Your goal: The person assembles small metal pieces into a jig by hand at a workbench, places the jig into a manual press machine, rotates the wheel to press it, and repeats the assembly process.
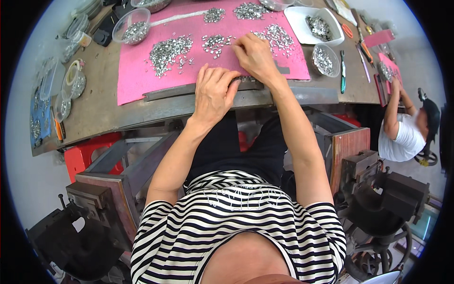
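Where the bench (pixel 100 97) bore a pink mat (pixel 132 64), a metal bar (pixel 170 92) ran left-to-right along the near edge; left hand (pixel 213 92) beside it, right hand (pixel 255 54) nearer the middle metal pieces (pixel 215 46), just left of its bent fingertips. Grips couldn't be told.

On my feed, the left hand (pixel 213 92) is over a long metal bar (pixel 170 93) at the near edge of the pink mat (pixel 130 66); I can't make out whether it grips anything. I see the right hand (pixel 255 56) reaching further in, fingers bent down just beside the middle pile of small metal pieces (pixel 215 46), though whether one is pinched there I can't tell. Larger heaps flank that pile, a left heap (pixel 168 53) and a right heap (pixel 280 39). Rightward I have a white tray (pixel 295 23), a round tub (pixel 336 70) and a green toothbrush (pixel 343 73)
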